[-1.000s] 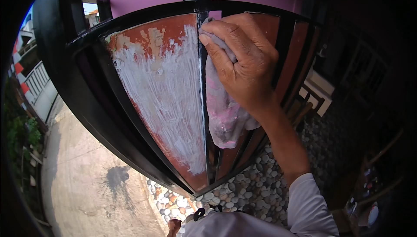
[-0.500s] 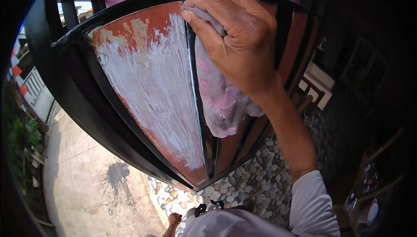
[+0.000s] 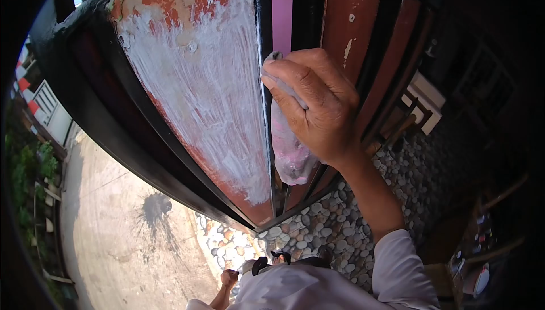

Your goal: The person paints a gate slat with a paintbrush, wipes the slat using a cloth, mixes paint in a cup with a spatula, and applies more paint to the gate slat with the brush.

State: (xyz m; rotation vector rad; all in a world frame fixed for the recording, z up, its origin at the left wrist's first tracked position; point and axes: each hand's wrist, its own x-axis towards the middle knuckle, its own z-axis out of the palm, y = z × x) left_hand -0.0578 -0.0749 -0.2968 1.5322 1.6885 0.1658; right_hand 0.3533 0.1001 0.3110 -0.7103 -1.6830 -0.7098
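Observation:
My right hand (image 3: 321,103) pinches a grey rag (image 3: 292,145) with pink stains, its lower part hanging loose. The pinched end touches the edge of a black upright bar (image 3: 263,43), right beside a tapering panel (image 3: 198,83). Streaky white paint covers most of that panel, and reddish brown shows along its top, lower left edge and bottom tip. Low in the view, my left hand (image 3: 229,277) hangs at my side with its fingers curled; whatever it may hold is too small to make out.
More brown panels (image 3: 352,20) between black bars run off to the right. Below lie a pebbled floor (image 3: 340,210) and, to the left, pale concrete (image 3: 113,213) with a dark splash stain (image 3: 156,208). A wooden chair-like piece (image 3: 417,111) stands at the right.
My right hand has moved down along the black bar with the rag. The view has tilted slightly, so the panel sits higher. My left hand still hangs low.

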